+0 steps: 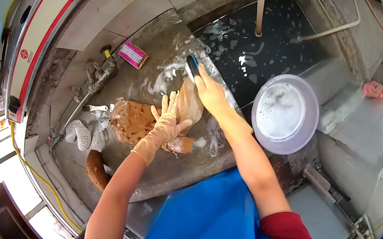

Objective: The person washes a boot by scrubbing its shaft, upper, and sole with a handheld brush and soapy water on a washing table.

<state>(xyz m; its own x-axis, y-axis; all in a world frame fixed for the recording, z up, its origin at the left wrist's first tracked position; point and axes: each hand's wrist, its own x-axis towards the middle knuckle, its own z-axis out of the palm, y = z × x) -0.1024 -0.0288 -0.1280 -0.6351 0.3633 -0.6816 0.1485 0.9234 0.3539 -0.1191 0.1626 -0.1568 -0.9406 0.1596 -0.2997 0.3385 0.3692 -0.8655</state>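
Note:
A brown, dark-flecked item lies on the wet stone slab, with a tan, smooth flap-like part and a small tan end beside it; its kind is unclear. My left hand, in a pale thin glove, presses flat on it with the fingers spread. Above the tan part, my right hand grips a black and blue brush, whose bristles are hidden. White suds streak the slab close by.
A pink and white scrubbing brush lies beside the tap. To the left are a small white-handled brush, white perforated pieces and a curved brown item. A lilac basin of suds stands by the dark water tank.

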